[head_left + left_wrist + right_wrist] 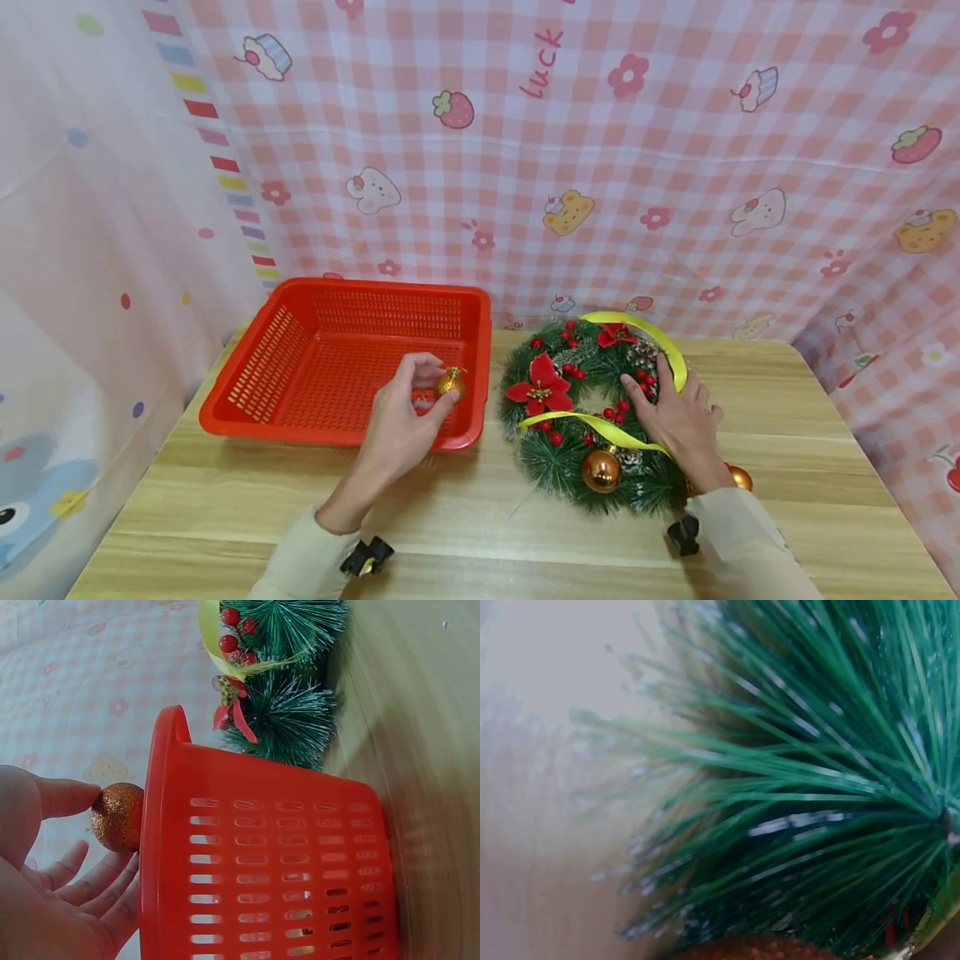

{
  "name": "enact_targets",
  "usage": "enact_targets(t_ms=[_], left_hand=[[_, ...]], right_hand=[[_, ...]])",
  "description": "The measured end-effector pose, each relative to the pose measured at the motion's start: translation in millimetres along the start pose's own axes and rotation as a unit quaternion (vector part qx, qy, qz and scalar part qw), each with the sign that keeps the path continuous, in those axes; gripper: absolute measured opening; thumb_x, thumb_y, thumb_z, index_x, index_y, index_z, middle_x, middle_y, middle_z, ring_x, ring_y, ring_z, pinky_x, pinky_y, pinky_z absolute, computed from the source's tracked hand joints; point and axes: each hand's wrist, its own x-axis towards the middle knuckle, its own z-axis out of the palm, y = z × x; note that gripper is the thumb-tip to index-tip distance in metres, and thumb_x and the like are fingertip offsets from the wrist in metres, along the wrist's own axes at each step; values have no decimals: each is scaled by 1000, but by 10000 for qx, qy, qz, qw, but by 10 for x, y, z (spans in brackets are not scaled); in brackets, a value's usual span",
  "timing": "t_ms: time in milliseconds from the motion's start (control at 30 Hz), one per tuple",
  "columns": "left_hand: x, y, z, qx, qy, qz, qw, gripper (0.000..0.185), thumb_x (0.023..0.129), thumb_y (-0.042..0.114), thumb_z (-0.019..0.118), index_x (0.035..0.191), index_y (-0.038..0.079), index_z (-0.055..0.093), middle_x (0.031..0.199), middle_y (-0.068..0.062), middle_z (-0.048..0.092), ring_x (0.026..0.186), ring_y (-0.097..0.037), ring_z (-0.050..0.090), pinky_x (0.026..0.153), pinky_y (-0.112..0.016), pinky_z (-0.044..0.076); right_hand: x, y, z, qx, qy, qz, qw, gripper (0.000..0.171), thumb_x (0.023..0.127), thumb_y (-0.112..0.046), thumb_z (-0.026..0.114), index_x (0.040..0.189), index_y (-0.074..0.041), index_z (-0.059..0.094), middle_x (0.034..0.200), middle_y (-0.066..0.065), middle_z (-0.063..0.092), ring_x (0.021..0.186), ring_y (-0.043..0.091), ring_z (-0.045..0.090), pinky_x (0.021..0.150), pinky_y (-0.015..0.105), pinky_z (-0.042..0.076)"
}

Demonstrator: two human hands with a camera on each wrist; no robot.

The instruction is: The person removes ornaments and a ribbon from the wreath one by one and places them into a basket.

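A: What is the left hand [401, 421] doing?

B: It pinches a small glittery gold ball [450, 382] between thumb and fingertips, just left of the frame's centre in the head view. The ball hangs over the right end of the red basket [300, 354], close to its right wall. In the left wrist view the ball [118, 817] sits against the basket's rim [161, 825], with the thumb above it and the other fingers loosely curled below.

A: And the right hand [678, 417]?

B: It lies flat on the right side of the Christmas wreath [558, 454], fingers spread and straight, pressing on the green needles beside the red berries. A yellow ribbon [660, 342] loops over the wreath's top and crosses its middle.

A: Where is the wreath?

B: On the wooden tabletop [465, 533], just right of the basket, lower centre-right of the frame. A shiny copper bauble [602, 471] sits at its lower edge, and another [739, 477] peeks out beside the right wrist. The right wrist view shows only blurred needles [817, 787] up close.
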Motion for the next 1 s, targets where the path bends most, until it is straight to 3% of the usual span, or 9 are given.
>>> enact_targets(t_ms=[333,733,867,1000], left_hand=[[-8,-42,-24,126,25,-52,9999,38,87,11,76,118,11,55,113,-6,68,104,-19,65,79,-34,57],[-26,-74,61,256,-344,-202,9989,44,90,12,72,129,13,52,118,-9,66,108,-27,64,86,-46,54],[-35,-88,160,906,-506,-37,9946,47,92,21,71,135,15,52,120,-10,67,109,-30,64,89,-49,52],[-44,-100,272,1849,-614,257,9805,54,94,31,68,142,17,49,128,-9,65,112,-30,65,85,-53,53]], right_hand=[[0,15,19,-37,58,-32,10000,96,91,-79,21,160,-15,4,153,42,8,135,63,17,92,81,20],[-12,19,14,-57,58,7,10000,96,91,-80,21,160,-15,3,153,42,8,135,62,16,92,81,20],[-11,8,10,-77,43,16,10000,96,91,-80,20,160,-15,2,153,42,8,135,62,16,91,79,23],[-22,0,1,-45,26,52,10000,96,91,-79,19,160,-15,2,153,42,7,134,62,17,89,78,24]])
